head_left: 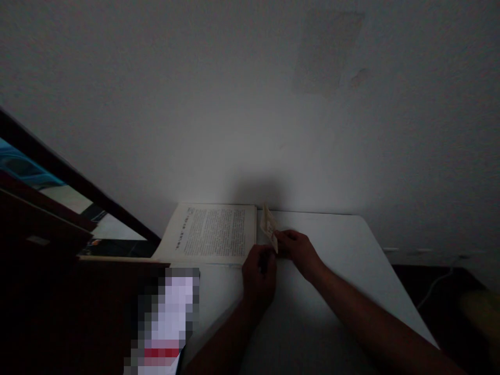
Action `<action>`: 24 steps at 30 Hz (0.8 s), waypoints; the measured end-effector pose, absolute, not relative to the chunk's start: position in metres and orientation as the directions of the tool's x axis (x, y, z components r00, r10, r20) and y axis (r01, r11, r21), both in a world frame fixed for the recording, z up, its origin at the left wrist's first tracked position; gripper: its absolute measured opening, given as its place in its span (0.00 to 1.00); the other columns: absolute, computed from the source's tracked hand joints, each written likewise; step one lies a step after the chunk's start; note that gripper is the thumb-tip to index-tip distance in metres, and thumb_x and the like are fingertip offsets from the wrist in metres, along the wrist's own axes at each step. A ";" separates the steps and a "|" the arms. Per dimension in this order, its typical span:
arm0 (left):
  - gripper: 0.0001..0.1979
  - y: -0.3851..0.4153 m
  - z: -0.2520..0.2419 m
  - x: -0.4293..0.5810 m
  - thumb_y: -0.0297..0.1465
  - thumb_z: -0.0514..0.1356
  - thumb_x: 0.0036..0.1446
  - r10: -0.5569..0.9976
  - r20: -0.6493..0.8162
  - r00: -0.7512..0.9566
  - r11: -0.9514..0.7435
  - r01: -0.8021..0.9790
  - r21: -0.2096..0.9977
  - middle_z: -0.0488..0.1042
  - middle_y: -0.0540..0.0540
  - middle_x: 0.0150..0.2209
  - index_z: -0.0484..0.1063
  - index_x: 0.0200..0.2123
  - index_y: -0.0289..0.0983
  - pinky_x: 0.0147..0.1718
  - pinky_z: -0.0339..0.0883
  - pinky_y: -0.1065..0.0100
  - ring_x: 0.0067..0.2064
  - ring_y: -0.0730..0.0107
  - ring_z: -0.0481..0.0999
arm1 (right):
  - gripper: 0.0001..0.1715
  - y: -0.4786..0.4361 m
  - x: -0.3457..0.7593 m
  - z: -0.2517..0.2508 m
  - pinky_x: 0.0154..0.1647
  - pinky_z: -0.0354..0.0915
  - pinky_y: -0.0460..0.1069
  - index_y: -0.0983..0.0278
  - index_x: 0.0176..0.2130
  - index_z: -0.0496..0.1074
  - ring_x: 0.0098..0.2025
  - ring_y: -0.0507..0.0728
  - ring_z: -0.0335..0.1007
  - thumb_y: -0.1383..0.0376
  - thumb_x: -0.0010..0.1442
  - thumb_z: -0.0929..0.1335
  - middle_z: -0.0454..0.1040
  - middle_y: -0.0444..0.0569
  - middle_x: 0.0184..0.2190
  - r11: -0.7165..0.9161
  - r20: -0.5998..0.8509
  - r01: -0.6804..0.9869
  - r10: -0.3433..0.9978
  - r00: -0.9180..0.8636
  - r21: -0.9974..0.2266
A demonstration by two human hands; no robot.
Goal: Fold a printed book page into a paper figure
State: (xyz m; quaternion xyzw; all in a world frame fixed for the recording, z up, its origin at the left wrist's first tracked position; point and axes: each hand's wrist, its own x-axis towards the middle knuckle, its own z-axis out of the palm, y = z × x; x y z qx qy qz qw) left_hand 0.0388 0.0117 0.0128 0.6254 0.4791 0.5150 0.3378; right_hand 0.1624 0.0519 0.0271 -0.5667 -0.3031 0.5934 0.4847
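Note:
A small, pale slip of paper (268,225) with faint marks stands up on edge above the white table, looking folded or bent. My right hand (300,251) pinches it from the right side between thumb and fingers. At the slip's lower end, the curled fingers of my left hand (259,276) close in against it; the exact contact is dark and partly hidden. Just left of the slip lies an open book (214,232) with printed text, its right edge close to my left hand.
The white table (332,239) stands against a grey wall (219,104). A pixelated object with a light screen-like face (172,307) is at the table's left edge. A dark slanted bar (78,182) runs on the left. Right of the table, a pale cable (433,284) hangs.

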 end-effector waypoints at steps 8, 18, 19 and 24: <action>0.06 0.013 0.011 0.038 0.30 0.54 0.57 0.948 0.318 -0.007 -0.306 0.254 0.917 0.68 0.49 0.30 0.65 0.38 0.37 0.31 0.65 0.70 0.31 0.72 0.70 | 0.13 0.050 0.164 0.026 0.28 0.73 0.50 0.67 0.30 0.70 0.22 0.51 0.71 0.60 0.48 0.72 0.74 0.48 0.26 -0.357 -0.388 -0.233 0.916 0.103 -0.904; 0.05 0.018 0.015 0.037 0.28 0.56 0.54 0.933 0.357 -0.046 -0.326 0.315 0.891 0.69 0.49 0.31 0.66 0.36 0.37 0.32 0.65 0.69 0.31 0.72 0.70 | 0.22 0.055 0.162 0.020 0.19 0.69 0.48 0.67 0.30 0.70 0.20 0.54 0.72 0.52 0.44 0.73 0.75 0.49 0.25 -0.333 -0.327 0.062 0.941 0.090 -0.941; 0.05 0.018 0.015 0.037 0.28 0.56 0.53 0.930 0.365 -0.048 -0.331 0.321 0.887 0.69 0.49 0.31 0.66 0.36 0.37 0.32 0.65 0.70 0.31 0.72 0.70 | 0.22 0.056 0.162 0.018 0.18 0.69 0.47 0.67 0.29 0.71 0.19 0.54 0.72 0.51 0.45 0.72 0.75 0.50 0.24 -0.325 -0.319 0.092 0.945 0.078 -0.941; 0.06 0.019 0.014 0.037 0.27 0.57 0.53 0.914 0.401 -0.057 -0.359 0.348 0.866 0.70 0.49 0.32 0.66 0.36 0.38 0.33 0.65 0.70 0.32 0.72 0.70 | 0.20 0.059 0.166 0.015 0.17 0.66 0.45 0.67 0.26 0.73 0.19 0.54 0.72 0.52 0.50 0.69 0.75 0.50 0.20 -0.267 -0.263 0.223 0.964 0.045 -0.938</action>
